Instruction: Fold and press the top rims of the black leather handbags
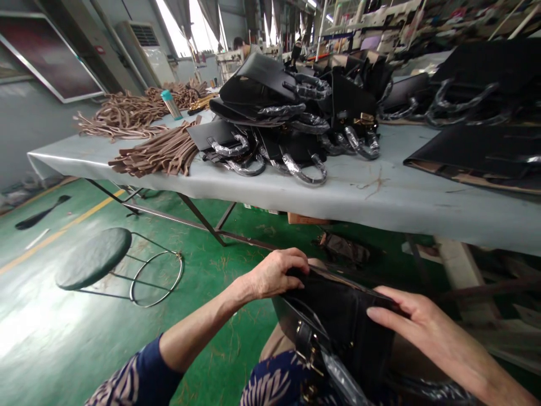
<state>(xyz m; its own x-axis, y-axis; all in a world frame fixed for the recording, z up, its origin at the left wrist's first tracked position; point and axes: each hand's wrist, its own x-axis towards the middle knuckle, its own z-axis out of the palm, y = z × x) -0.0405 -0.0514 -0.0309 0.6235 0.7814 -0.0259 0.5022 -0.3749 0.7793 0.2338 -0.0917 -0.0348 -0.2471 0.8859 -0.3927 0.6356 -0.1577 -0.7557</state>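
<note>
A black handbag point(338, 304) with gold-coloured metal fittings rests on my lap. One of its handles point(342, 375) is wrapped in clear plastic and hangs toward me. My left hand point(281, 273) grips the bag's upper edge at the left, fingers curled over it. At the right end of that edge, my right hand point(406, 316) pinches the bag, thumb on the near face and fingers behind. The bag's lower part runs out of the picture, and its inside is mostly hidden.
Ahead stands a long grey-covered table point(359, 197) bearing a heap of black bags point(270, 90), brown strips point(156, 152) and a turquoise-capped bottle point(171, 105). More black bags point(482, 152) lie at the right. A round stool point(95, 259) lies tipped on the green floor point(203, 338).
</note>
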